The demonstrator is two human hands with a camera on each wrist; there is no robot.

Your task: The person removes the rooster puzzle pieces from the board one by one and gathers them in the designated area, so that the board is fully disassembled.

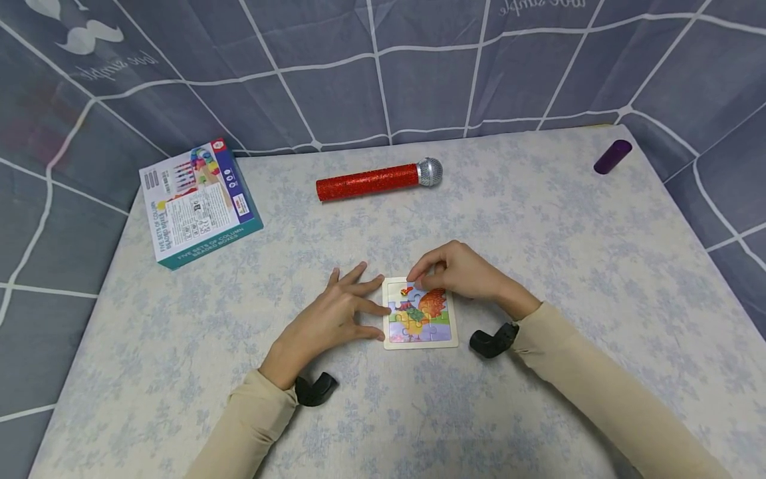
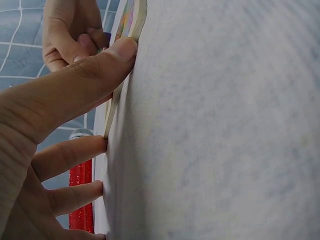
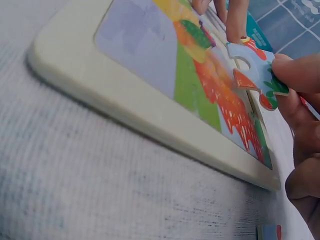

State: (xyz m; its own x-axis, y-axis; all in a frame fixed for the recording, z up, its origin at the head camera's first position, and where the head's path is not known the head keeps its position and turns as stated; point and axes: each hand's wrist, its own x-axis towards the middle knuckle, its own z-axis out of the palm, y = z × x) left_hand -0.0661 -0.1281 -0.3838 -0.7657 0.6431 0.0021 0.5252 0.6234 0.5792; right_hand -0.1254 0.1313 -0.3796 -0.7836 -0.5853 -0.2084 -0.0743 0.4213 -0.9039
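Observation:
A small jigsaw puzzle in a pale tray lies flat on the table, showing a colourful picture. My right hand is over the tray's far side. In the right wrist view, its thumb and index finger pinch a loose puzzle piece, light blue with red and green, held tilted above the picture. My left hand has its fingers spread along the tray's left side. Its thumb rests against the tray edge in the left wrist view. Part of the picture's far side is hidden under the right fingers.
Behind the puzzle lies a red glittery microphone with a silver head. A bead-set box sits at the back left, and a purple cylinder at the back right. A grey checked curtain hangs behind the patterned tablecloth.

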